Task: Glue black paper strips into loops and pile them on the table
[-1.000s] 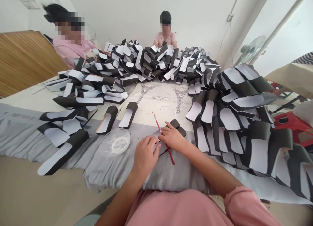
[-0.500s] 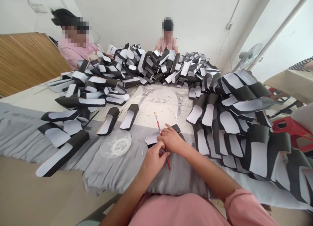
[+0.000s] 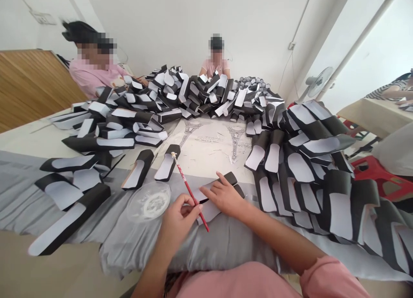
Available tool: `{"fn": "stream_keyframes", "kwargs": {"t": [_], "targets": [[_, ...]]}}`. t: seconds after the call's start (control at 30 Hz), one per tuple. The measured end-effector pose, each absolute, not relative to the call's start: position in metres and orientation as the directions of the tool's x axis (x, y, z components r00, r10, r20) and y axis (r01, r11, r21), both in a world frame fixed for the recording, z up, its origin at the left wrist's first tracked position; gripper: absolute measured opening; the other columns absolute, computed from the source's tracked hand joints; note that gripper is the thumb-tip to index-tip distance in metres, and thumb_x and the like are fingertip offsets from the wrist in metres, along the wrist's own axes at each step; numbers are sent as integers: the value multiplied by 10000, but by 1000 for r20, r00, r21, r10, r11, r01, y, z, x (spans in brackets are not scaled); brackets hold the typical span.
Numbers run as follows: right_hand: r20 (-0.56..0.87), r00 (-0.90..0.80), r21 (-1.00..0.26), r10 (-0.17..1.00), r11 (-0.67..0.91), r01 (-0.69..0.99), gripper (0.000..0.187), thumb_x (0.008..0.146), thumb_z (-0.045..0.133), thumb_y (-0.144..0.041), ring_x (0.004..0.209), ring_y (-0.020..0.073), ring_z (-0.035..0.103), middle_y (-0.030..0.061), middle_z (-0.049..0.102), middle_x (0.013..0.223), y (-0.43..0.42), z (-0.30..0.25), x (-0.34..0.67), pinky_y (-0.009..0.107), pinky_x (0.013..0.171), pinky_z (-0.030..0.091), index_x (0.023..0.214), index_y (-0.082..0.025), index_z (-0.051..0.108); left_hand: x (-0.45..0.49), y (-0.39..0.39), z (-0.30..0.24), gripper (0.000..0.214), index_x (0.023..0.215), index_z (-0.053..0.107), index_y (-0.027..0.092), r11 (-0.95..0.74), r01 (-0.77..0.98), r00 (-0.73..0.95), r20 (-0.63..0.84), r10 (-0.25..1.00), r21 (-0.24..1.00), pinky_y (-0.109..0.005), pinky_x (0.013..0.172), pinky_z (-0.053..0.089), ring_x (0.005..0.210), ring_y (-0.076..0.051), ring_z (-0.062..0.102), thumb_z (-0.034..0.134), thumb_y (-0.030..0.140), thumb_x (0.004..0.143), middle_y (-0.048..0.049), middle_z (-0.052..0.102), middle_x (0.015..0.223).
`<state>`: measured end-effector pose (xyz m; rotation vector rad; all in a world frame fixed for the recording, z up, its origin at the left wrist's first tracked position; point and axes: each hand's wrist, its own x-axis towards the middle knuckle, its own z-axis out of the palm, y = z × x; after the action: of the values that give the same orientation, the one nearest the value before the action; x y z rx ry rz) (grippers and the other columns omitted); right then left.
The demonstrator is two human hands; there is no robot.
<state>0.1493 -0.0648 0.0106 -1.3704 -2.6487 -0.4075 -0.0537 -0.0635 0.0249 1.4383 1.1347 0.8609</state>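
My left hand (image 3: 180, 215) pinches a thin red-handled paintbrush (image 3: 182, 176), its pale bristles pointing away and to the left. Fingers stretched out, my right hand (image 3: 225, 195) lies on a folded black-and-white, slipper-shaped paper piece (image 3: 209, 215) and covers its middle. Left of my left hand, a clear round dish (image 3: 149, 201) holds smeared white paste. Two similar slipper-shaped pieces stand just beyond the dish, one of them a black-and-white piece (image 3: 165, 165) behind the brush tip.
A large heap of these pieces (image 3: 193, 93) crosses the table's far side. Overlapping rows (image 3: 300, 171) fill the right, and several pieces (image 3: 69, 203) lie at the left. Grey cloth (image 3: 135, 240) hangs over the near edge. Two people sit beyond; another is partly visible at far right.
My left hand has moved left with the paintbrush, away from my right hand. My right fingers are now spread flatter on the paper piece, and more of its white part shows. The view has tilted slightly.
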Motion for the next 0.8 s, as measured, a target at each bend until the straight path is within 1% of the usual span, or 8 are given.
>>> {"fn": "stream_keyframes", "kwargs": {"t": [0.07, 0.13, 0.37, 0.53, 0.67, 0.73, 0.77, 0.8], "targets": [[163, -589, 188, 792, 561, 806, 222, 973, 464, -138, 883, 188, 584, 10, 637, 773, -65, 15, 148, 525, 1249, 255, 1048, -187, 668, -56, -61, 28, 326, 727, 514, 203, 12, 167, 235, -52, 971, 986, -285, 589, 579, 632, -170, 686, 754, 422, 711, -32, 713, 791], [93, -593, 199, 800, 568, 799, 174, 952, 516, -144, 891, 192, 592, 18, 641, 771, -66, 22, 146, 541, 1252, 261, 877, -189, 666, -54, -58, 31, 334, 721, 511, 203, -10, 126, 184, -14, 983, 992, -275, 589, 585, 645, -166, 693, 773, 409, 690, -40, 723, 829], [109, -582, 371, 806, 510, 776, 237, 910, 493, -74, 828, 198, 603, 17, 616, 714, -94, 70, 160, 580, 1242, 306, 795, -197, 661, -40, -49, 30, 320, 863, 525, 205, -124, -66, 87, 129, 988, 990, -227, 542, 536, 656, -139, 686, 774, 342, 716, -38, 721, 898], [166, -561, 519, 811, 411, 749, 213, 893, 509, -77, 850, 190, 601, 1, 610, 759, -119, 137, 202, 582, 1268, 270, 830, -227, 645, -29, -44, 11, 328, 875, 515, 191, -49, -139, 164, 72, 984, 989, -227, 555, 521, 663, -129, 677, 765, 352, 737, -41, 709, 904], [210, -525, 667, 824, 272, 693, 283, 876, 498, -30, 958, 145, 644, -26, 636, 804, -110, 206, 250, 551, 1281, 184, 851, -260, 662, -26, -46, 1, 325, 883, 511, 193, 4, -112, 219, 21, 975, 994, -238, 582, 534, 678, -130, 682, 751, 367, 751, -46, 710, 939], [237, -497, 719, 835, 193, 668, 299, 923, 444, -85, 1037, 139, 670, -6, 701, 849, -94, 240, 276, 582, 1221, 241, 828, -216, 696, -26, -48, -2, 312, 888, 511, 196, 7, -94, 239, 15, 971, 996, -243, 591, 540, 687, -133, 686, 739, 370, 765, -52, 711, 960], [257, -457, 729, 852, 140, 670, 437, 979, 326, -179, 1053, 124, 677, 8, 731, 856, -85, 254, 290, 563, 1165, 302, 756, -180, 702, -26, -49, -4, 306, 888, 513, 197, 0, -82, 246, 20, 969, 997, -246, 597, 544, 693, -135, 687, 735, 372, 770, -56, 712, 966], [257, -410, 736, 875, 97, 669, 681, 998, 133, -304, 1053, 122, 682, 27, 748, 864, -77, 267, 303, 520, 1085, 364, 617, -133, 671, -26, -49, -5, 300, 889, 518, 197, -13, -67, 251, 29, 967, 998, -251, 607, 549, 704, -139, 689, 732, 373, 773, -61, 714, 972]]}}
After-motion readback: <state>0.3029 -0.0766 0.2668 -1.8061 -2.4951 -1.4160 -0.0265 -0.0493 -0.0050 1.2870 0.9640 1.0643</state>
